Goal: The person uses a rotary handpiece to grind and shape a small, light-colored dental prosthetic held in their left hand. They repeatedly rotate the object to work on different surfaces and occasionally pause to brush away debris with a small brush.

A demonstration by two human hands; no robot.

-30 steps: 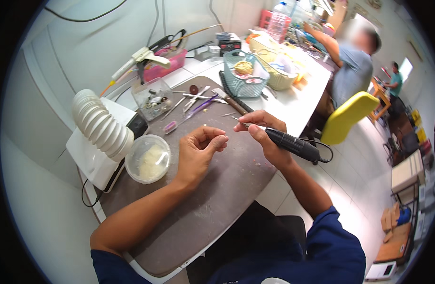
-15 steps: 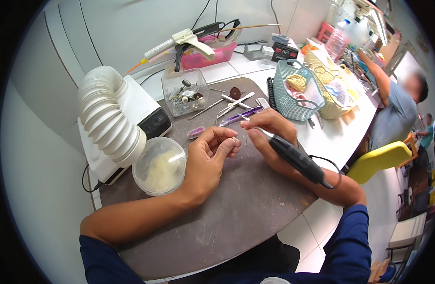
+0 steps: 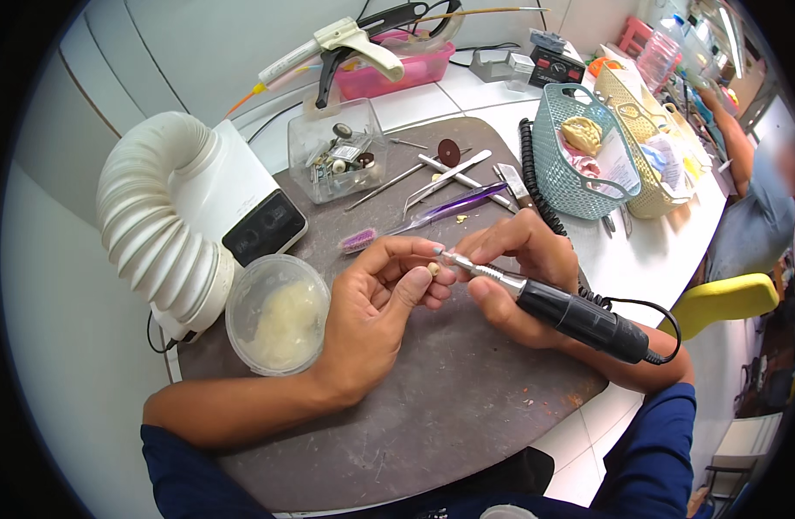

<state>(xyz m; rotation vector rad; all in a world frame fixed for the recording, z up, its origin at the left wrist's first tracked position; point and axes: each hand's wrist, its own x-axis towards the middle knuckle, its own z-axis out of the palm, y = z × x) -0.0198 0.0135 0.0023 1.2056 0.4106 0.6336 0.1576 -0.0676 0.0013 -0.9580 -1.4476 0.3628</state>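
My left hand (image 3: 369,313) pinches a small, cream, tooth-like piece (image 3: 434,269) between thumb and fingers. Its far side is hidden by the fingers. In my right hand (image 3: 544,251) is a rotary handpiece (image 3: 575,318) with a black body and silver nose, its cord trailing off the back end. The handpiece's tip is right by the cream piece; whether they touch, I cannot tell. Just beyond my hands lie a purple-handled brush (image 3: 453,206) and crossed white-handled tools (image 3: 466,182). A round clear tub (image 3: 318,353) with pale yellow contents stands left of my left hand.
A white ribbed hose (image 3: 146,225) arches over a white box unit (image 3: 198,190) at the left. Behind sit a clear box (image 3: 315,186) of small parts and a pink tray (image 3: 389,80). Baskets (image 3: 579,203) line the right side, near a yellow chair (image 3: 726,303) and another person (image 3: 752,208).
The handpiece's nose has come out from behind my right fingers and moved up to the cream piece, which now shows more plainly. The whole view has shifted slightly.
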